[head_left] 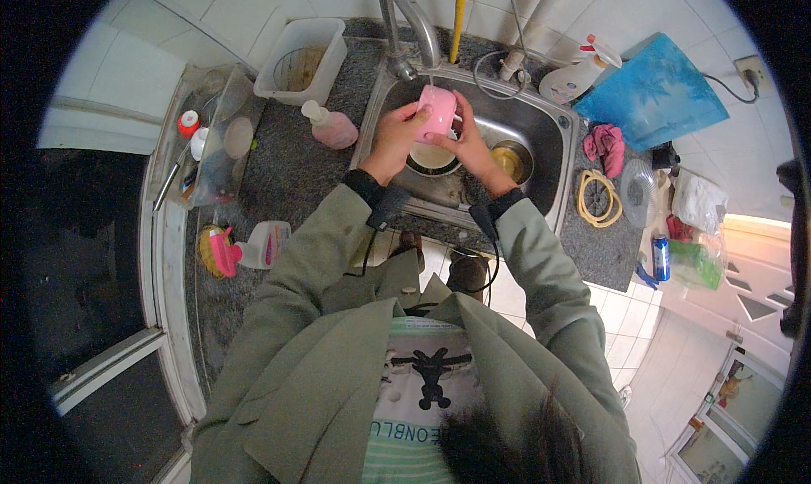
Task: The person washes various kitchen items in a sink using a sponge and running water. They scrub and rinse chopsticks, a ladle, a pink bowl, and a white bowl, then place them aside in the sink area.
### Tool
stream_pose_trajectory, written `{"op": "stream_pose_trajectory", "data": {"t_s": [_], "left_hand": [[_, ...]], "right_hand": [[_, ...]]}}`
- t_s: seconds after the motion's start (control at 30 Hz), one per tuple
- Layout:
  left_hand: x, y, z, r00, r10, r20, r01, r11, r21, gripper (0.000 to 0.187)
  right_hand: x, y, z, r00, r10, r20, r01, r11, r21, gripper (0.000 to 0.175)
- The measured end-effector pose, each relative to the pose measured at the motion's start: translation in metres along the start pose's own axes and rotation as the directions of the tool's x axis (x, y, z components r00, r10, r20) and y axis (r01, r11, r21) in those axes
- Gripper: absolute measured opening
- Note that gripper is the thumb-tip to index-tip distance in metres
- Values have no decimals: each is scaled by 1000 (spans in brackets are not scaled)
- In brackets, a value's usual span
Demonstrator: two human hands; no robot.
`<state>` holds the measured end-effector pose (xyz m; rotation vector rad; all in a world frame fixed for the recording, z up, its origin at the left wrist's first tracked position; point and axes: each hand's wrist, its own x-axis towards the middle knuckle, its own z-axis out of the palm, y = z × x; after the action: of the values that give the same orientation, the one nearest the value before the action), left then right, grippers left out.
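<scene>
Both hands hold a pink bowl [437, 113], tilted on its side beneath the metal faucet [415, 25], and a thin stream of water meets its upper edge. My left hand [398, 135] grips it from the left, thumb across the outside. On the other side, my right hand [470, 145] has its fingers around the rim and its thumb near the lower end. Below them, a white bowl with a dark rim [433, 158] sits in the stainless steel sink [542, 135], partly hidden by the hands. The sink's drain strainer [512, 161] shows to the right.
Left of the sink are a pink soap pump bottle [336, 129], a translucent plastic tub [332, 47] and a spray bottle [263, 244]. A white spray bottle [570, 82], blue board [659, 94], pink cloth [605, 148] and yellowish ring [618, 208] lie to the right.
</scene>
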<state>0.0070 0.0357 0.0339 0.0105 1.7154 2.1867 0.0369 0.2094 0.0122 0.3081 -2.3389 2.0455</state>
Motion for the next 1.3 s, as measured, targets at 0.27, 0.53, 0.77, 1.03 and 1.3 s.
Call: {"op": "stream_pose_trajectory", "data": {"t_s": [0.27,0.53,0.77,1.03,1.3], "left_hand": [[0,-3,2,718,592,365,-600,262,756,16],[-18,12,-19,662,471,583,-570,-188,800,32],[-9,-7,-6,764,337,550,-498,-232,835,40],[-1,-4,-20,667,366,649,-627,-195,754,46],[-10,-8,-4,760,339,555,-522,-191,831,51]], "right_hand": [[5,-8,-11,869,478,125,-440,634,636,65],[7,-17,-19,965,264,0,-185,675,714,56],[11,-26,-23,982,190,5,-164,837,523,77],[14,-30,-39,1000,-6,0,6,971,237,83],[20,-24,-33,1000,-3,-13,5,982,188,83]]}}
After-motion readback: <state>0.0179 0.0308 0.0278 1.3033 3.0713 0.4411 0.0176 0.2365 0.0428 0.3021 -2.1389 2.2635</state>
